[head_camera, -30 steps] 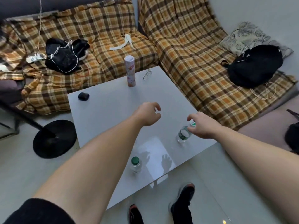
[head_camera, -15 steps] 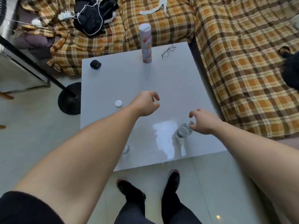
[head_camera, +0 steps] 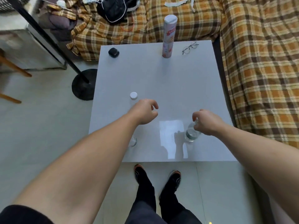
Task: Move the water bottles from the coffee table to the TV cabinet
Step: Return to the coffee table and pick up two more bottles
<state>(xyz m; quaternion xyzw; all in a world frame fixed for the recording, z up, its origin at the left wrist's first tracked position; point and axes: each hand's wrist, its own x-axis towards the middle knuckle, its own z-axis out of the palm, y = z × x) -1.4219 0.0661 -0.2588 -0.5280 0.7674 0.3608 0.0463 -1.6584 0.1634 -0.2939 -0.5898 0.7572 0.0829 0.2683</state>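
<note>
Presently the right hand (head_camera: 207, 122) grips the cap end of an upright water bottle (head_camera: 191, 134) near the table (head_camera: 161, 81) front edge. Left hand (head_camera: 145, 112) hovers loosely curled, empty, another bottle (head_camera: 133, 141) just below its forearm.

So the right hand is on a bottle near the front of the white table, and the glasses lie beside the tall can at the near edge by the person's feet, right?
Not quite. The head view shows the glasses beside the tall can at the far edge of the white table, by the plaid sofa. The right hand is indeed on a bottle near the front.
</note>
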